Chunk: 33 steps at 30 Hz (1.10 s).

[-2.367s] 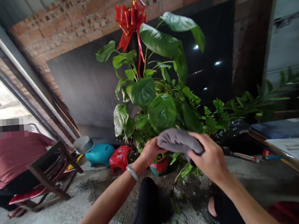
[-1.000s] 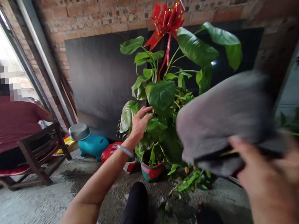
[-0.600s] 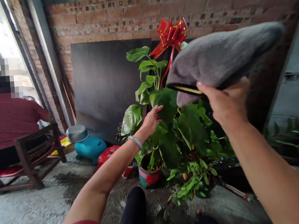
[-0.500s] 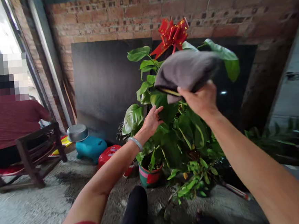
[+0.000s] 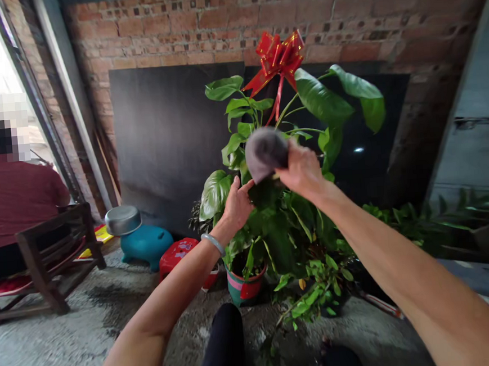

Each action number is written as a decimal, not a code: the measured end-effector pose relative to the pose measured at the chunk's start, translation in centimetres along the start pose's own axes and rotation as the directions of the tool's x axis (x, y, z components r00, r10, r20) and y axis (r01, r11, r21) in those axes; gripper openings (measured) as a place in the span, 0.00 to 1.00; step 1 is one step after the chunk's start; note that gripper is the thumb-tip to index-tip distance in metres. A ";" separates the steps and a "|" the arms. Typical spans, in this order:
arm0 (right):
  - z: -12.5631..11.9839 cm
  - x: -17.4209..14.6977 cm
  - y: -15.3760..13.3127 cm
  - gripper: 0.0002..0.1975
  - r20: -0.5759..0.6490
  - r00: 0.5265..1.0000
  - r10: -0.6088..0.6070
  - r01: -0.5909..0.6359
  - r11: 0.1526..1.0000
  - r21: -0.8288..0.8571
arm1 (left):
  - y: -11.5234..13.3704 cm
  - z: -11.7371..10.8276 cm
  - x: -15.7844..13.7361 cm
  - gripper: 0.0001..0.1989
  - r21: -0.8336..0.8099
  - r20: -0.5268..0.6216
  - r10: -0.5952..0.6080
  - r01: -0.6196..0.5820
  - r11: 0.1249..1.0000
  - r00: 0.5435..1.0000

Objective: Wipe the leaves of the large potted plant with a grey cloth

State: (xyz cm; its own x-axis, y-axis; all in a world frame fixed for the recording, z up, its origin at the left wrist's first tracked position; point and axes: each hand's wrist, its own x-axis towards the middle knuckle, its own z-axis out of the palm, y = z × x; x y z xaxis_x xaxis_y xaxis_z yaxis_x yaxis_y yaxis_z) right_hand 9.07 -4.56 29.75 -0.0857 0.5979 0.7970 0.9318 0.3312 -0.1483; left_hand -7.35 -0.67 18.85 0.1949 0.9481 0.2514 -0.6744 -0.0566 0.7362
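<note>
Working at a tall leafy plant

Saw a green and red pot under the plant. Saw a gray cloth in the middle of the leaves, over one dark leaf, too blurry to tell if touching. Had the right hand clamped on the cloth. Had the left hand at the leaf's edge, with thumb and pointing finger apart. Probably called for a light touch, with fingers under the leaf for support.

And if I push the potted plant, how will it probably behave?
The potted plant may tip, since its growth spreads much wider than the pot. Its broad leaves partly droop, so they would probably flop rather than stay stiff.
</note>
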 end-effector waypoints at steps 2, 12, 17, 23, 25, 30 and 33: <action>0.3 -3.1 0.4 0.16 0.195 0.981 0.002 0.004 1.000 -0.030 | 0.0 -0.9 -0.1 0.32 -0.010 -0.009 0.010 -0.010 1.000 1.000; -2.0 0.4 -0.1 0.23 -0.198 0.979 0.057 -0.051 0.998 0.035 | -1.7 -0.7 -0.2 0.33 0.016 -0.025 -0.003 0.003 1.000 1.000; 1.9 -8.0 0.6 0.16 0.274 0.962 -0.011 -0.009 0.998 0.069 | -1.7 -3.6 -1.6 0.31 0.169 -0.149 0.148 -0.122 0.978 0.978; -0.9 -10.4 2.4 0.11 0.260 0.965 0.043 -0.162 0.874 0.459 | 2.6 -13.0 -0.5 0.20 0.496 -0.583 0.559 -0.287 0.819 0.589; -0.8 -8.3 1.1 0.15 0.092 0.995 0.049 -0.094 0.802 0.590 | 3.3 -14.8 0.5 0.17 0.417 -0.683 0.417 -0.149 0.897 0.600; 4.0 -5.6 -3.0 0.15 -0.085 0.992 0.097 -0.034 0.829 0.558 | 0.5 -15.4 0.8 0.13 0.251 -0.659 0.152 0.025 0.968 0.736; 5.9 -6.1 -3.7 0.11 0.202 0.979 0.004 -0.094 0.896 0.434 | -0.8 -15.3 -0.6 0.10 0.217 -0.627 0.145 -0.007 0.976 0.765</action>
State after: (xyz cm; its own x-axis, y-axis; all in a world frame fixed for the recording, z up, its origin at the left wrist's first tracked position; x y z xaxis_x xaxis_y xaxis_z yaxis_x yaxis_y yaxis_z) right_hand 4.03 -5.15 21.99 -0.1513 0.7348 0.6612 0.6899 0.5576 -0.4617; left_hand -17.83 3.60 8.54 -0.3950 0.9137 -0.0950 -0.5052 -0.1297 0.8532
